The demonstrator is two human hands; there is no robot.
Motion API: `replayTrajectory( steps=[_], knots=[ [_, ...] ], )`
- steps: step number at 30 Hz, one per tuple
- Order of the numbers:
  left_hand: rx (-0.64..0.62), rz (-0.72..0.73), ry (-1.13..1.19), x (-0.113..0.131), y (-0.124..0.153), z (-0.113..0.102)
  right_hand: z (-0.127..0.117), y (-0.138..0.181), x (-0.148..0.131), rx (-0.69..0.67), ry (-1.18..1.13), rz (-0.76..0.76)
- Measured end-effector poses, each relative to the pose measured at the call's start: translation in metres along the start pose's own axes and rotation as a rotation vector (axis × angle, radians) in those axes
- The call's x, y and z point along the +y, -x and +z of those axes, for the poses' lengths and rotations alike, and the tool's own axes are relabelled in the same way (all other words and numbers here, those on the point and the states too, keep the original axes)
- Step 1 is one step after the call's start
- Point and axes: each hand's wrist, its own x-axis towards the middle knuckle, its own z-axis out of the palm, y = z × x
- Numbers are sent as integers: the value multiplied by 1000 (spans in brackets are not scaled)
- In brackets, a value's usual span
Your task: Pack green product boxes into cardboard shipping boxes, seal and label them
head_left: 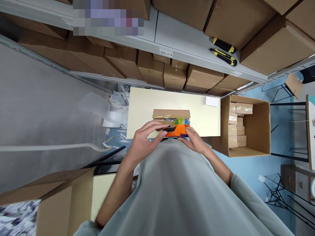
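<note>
Close to my body, at the table's near edge, an orange tape dispenser (177, 131) with a black part and a round green, yellow and blue roll face sits between my hands. My left hand (150, 136) has its thumb and fingers about the dispenser's left end. The right end is gripped by my right hand (193, 140), thumb below and fingers along the side. Just beyond lies a small cardboard box (171, 113), with shiny clear tape across it; the dispenser and my left fingers hide its near part.
A pale yellow table (141, 101) carries a small white box (211, 101) at back right. To its right stands a large open carton (257, 131) holding several small taped boxes. Above the table's far side, a shelf (179, 29) bears cartons and two utility knives (223, 52).
</note>
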Motion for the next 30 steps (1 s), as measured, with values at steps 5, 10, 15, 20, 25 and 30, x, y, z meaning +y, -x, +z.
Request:
replayTrajectory(
  steps=[5, 10, 15, 20, 25, 30],
  knots=[
    [9, 43, 32, 6, 2, -10, -3, 3, -9, -27, 79, -56],
    [-55, 50, 54, 12, 3, -22, -7, 4, -17, -61, 134, -102],
    [-68, 73, 87, 13, 3, -30, -9, 4, -25, -79, 172, -108],
    [-57, 98, 107, 12, 5, -37, -8, 2, -32, -69, 199, -145],
    [-92, 61, 160, 9, 7, -45, -9, 0, -41, -80, 210, -177],
    [-87, 104, 140, 11, 10, -52, -11, 0, -49, -98, 197, -215]
  ],
)
